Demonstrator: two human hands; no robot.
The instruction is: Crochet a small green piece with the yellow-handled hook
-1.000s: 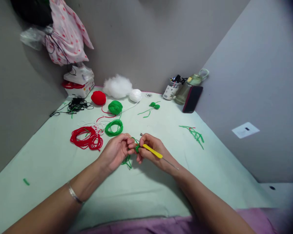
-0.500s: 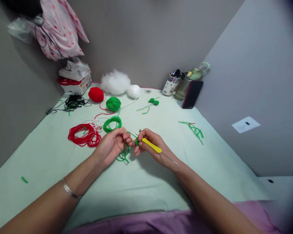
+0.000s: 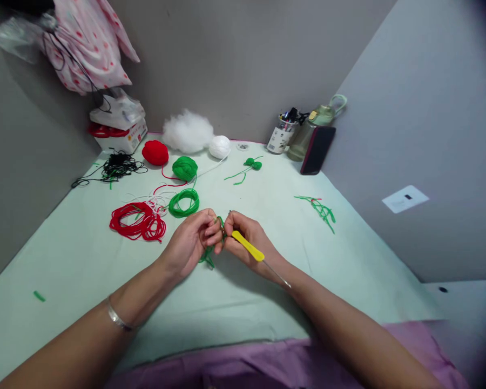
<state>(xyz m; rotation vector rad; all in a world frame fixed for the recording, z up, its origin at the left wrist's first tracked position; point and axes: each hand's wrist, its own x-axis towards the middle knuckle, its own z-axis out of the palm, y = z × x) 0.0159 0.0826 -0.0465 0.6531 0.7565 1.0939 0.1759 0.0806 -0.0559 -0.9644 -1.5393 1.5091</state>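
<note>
My left hand (image 3: 198, 237) is closed, its fingers pinching green yarn (image 3: 220, 220). Some loose green strands (image 3: 207, 258) hang beneath the fingers to the cloth. Close beside it, my right hand (image 3: 247, 237) is closed around a crochet hook (image 3: 249, 247) with a yellow handle. The hook's thin metal shaft points back over the right wrist. Fingers hide most of the small green piece between the two hands. A coil of green yarn (image 3: 184, 203) lies just beyond the left hand.
Red yarn coil (image 3: 137, 220), red ball (image 3: 155, 153), green ball (image 3: 185, 169), white ball (image 3: 219, 147) and white stuffing (image 3: 188, 132) lie left and behind. Tangled black yarn (image 3: 121, 165) is farther left. Small green pieces (image 3: 252, 163), a phone (image 3: 318, 151), bottle (image 3: 302, 142) and pen cup (image 3: 281, 135) stand behind.
My hands have come closer together, and the green piece between them is now mostly covered. The strand that was stretched between the fingers is shorter. The view has shifted slightly.
</note>
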